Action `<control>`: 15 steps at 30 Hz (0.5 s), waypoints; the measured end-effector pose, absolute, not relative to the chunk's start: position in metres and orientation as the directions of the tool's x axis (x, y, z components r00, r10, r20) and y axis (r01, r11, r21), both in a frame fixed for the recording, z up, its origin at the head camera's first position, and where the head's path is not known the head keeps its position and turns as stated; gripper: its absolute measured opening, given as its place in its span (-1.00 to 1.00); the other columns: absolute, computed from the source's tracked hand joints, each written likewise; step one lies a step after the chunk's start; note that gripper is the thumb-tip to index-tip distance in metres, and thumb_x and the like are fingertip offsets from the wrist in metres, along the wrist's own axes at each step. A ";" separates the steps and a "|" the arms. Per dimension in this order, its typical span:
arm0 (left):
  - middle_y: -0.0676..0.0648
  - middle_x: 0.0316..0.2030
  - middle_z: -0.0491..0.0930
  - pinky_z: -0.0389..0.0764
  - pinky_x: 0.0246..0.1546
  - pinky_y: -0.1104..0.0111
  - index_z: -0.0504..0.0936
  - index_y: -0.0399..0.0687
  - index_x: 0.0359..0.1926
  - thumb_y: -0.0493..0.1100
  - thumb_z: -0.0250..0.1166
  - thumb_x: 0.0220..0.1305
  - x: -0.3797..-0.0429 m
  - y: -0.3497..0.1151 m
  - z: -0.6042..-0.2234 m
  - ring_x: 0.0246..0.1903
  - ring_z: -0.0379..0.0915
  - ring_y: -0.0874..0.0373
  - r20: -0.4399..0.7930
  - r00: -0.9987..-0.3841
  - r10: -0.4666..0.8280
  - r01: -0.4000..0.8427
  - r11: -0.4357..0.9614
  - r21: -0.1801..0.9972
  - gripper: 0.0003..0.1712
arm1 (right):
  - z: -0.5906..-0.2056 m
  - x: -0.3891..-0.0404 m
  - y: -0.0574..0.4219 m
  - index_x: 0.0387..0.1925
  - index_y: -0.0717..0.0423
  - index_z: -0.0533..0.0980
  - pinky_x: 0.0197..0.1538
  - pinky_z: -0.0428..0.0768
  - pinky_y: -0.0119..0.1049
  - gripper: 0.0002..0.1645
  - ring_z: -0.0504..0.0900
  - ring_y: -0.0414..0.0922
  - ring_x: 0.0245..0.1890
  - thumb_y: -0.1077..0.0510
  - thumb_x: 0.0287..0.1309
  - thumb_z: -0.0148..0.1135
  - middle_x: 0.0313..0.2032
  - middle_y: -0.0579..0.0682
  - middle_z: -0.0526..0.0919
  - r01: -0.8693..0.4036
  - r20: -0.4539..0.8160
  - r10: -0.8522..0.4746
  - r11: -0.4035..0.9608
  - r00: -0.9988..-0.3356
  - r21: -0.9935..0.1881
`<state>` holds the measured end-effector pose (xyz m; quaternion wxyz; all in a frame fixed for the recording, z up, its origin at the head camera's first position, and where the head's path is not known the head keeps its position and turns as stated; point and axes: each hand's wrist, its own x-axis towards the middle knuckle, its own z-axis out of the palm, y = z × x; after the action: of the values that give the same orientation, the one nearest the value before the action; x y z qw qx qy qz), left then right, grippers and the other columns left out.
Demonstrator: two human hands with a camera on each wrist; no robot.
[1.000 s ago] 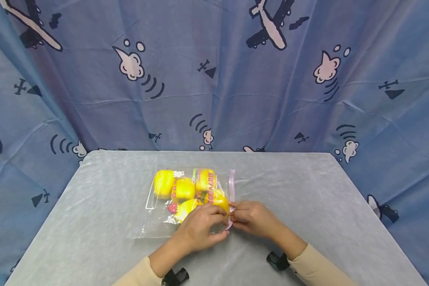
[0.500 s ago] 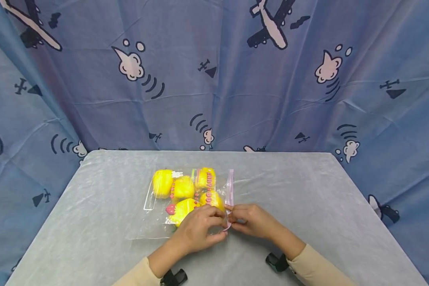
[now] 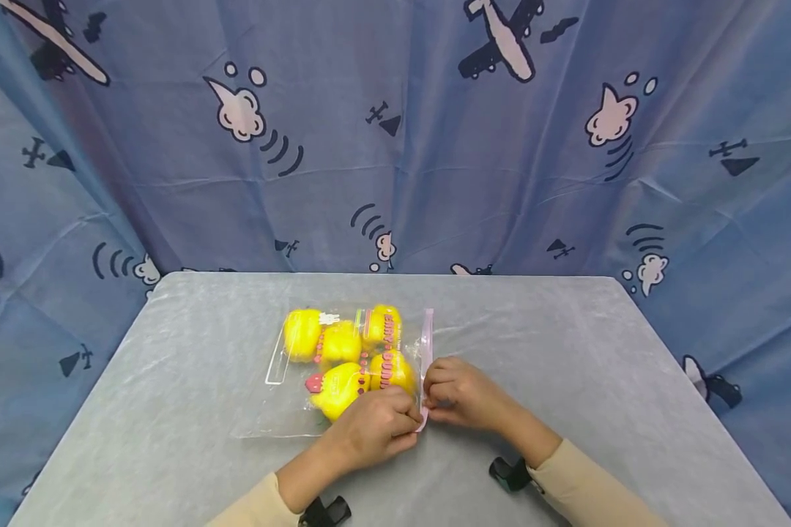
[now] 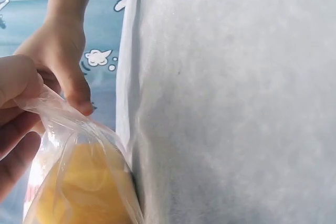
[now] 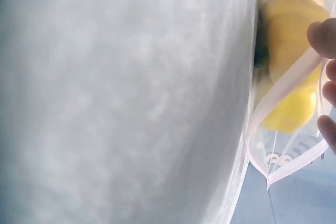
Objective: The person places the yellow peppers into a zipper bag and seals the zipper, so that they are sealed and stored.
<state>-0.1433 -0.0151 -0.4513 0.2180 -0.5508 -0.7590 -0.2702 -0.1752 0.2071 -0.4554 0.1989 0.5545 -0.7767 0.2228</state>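
A clear zip bag [image 3: 273, 413] lies on the table, with several rounded yellow objects [image 3: 340, 344] inside; one has a pinkish-red tip [image 3: 313, 383]. Its pink zip strip [image 3: 427, 337] runs along the right end. My left hand [image 3: 376, 428] covers the bag's near right corner and pinches the plastic beside the strip; the left wrist view shows the film [image 4: 58, 108] bunched at its fingers. My right hand [image 3: 464, 395] grips the strip from the right, the thumb and fingers on either side of it. In the right wrist view the two strip edges gape apart at one end.
A grey-white cloth covers the table [image 3: 567, 351]. Behind and beside it hangs a blue curtain [image 3: 329, 146] printed with planes and clouds. Black wrist cameras [image 3: 510, 474] sit on both wrists, close over the table.
The left thumb has drawn in toward its fingers at the bag's corner. The right hand has moved slightly along the strip, away from the person. The view has tilted a little.
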 end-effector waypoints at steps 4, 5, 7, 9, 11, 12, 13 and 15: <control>0.16 -0.44 0.60 0.52 -0.26 0.60 0.76 0.01 -0.54 -0.28 0.45 -0.11 -0.143 -0.016 -0.450 -0.36 0.52 0.32 0.629 -0.302 0.716 0.953 0.237 0.188 -0.92 | -0.457 -0.183 0.208 -0.59 0.01 0.52 -0.20 0.49 -0.43 -0.73 0.50 -0.24 -0.35 0.26 -0.28 0.52 -0.44 -0.14 0.56 -0.952 0.562 -0.769 0.274 -0.304 -0.139; 0.16 -0.44 0.60 0.52 -0.27 0.60 0.75 0.01 -0.54 -0.28 0.45 -0.11 -0.143 -0.016 -0.449 -0.37 0.52 0.32 0.631 -0.300 0.715 0.954 0.234 0.188 -0.91 | -0.457 -0.186 0.209 -0.59 0.02 0.52 -0.21 0.50 -0.43 -0.72 0.50 -0.24 -0.35 0.28 -0.29 0.53 -0.43 -0.12 0.56 -0.951 0.563 -0.767 0.274 -0.308 -0.147; 0.17 -0.45 0.60 0.51 -0.28 0.61 0.75 0.02 -0.56 -0.28 0.45 -0.13 -0.143 -0.017 -0.449 -0.38 0.52 0.32 0.637 -0.297 0.711 0.955 0.227 0.191 -0.91 | -0.459 -0.190 0.212 -0.59 0.03 0.51 -0.21 0.51 -0.45 -0.71 0.51 -0.24 -0.35 0.29 -0.29 0.53 -0.42 -0.11 0.57 -0.944 0.558 -0.762 0.287 -0.328 -0.163; 0.17 -0.45 0.60 0.51 -0.30 0.62 0.75 0.03 -0.57 -0.28 0.46 -0.14 -0.143 -0.017 -0.448 -0.39 0.52 0.32 0.642 -0.295 0.707 0.955 0.222 0.195 -0.90 | -0.460 -0.192 0.213 -0.59 0.04 0.51 -0.20 0.52 -0.47 -0.71 0.52 -0.24 -0.34 0.28 -0.28 0.54 -0.40 -0.10 0.58 -0.933 0.546 -0.758 0.312 -0.357 -0.177; 0.17 -0.45 0.61 0.50 -0.30 0.63 0.75 0.04 -0.58 -0.27 0.46 -0.15 -0.142 -0.018 -0.448 -0.39 0.52 0.32 0.646 -0.293 0.705 0.956 0.218 0.196 -0.90 | -0.460 -0.195 0.215 -0.58 0.04 0.53 -0.20 0.53 -0.48 -0.73 0.54 -0.24 -0.33 0.27 -0.26 0.54 -0.39 -0.11 0.60 -0.923 0.530 -0.756 0.337 -0.384 -0.187; 0.17 -0.45 0.61 0.50 -0.29 0.64 0.75 0.04 -0.58 -0.27 0.46 -0.15 -0.142 -0.018 -0.447 -0.39 0.53 0.32 0.647 -0.294 0.704 0.956 0.216 0.199 -0.90 | -0.460 -0.196 0.215 -0.58 0.03 0.53 -0.20 0.53 -0.49 -0.74 0.54 -0.25 -0.33 0.26 -0.25 0.53 -0.38 -0.12 0.60 -0.917 0.524 -0.754 0.350 -0.396 -0.190; 0.17 -0.45 0.61 0.50 -0.29 0.64 0.75 0.05 -0.59 -0.27 0.46 -0.15 -0.142 -0.019 -0.447 -0.39 0.53 0.33 0.647 -0.293 0.704 0.956 0.216 0.198 -0.91 | -0.461 -0.197 0.216 -0.57 0.02 0.54 -0.20 0.53 -0.50 -0.74 0.54 -0.25 -0.33 0.25 -0.24 0.54 -0.38 -0.13 0.61 -0.912 0.518 -0.752 0.361 -0.408 -0.193; 0.18 -0.44 0.62 0.49 -0.29 0.65 0.74 0.05 -0.59 -0.26 0.46 -0.15 -0.142 -0.020 -0.446 -0.38 0.53 0.33 0.646 -0.294 0.704 0.956 0.217 0.198 -0.91 | -0.461 -0.199 0.216 -0.57 0.02 0.55 -0.21 0.54 -0.50 -0.75 0.55 -0.26 -0.34 0.26 -0.25 0.54 -0.38 -0.14 0.61 -0.906 0.513 -0.747 0.373 -0.422 -0.201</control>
<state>-0.1416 -0.0200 -0.4465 0.2158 -0.5538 -0.7495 -0.2915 -0.1993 0.2157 -0.4614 0.1708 0.5098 -0.8107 0.2317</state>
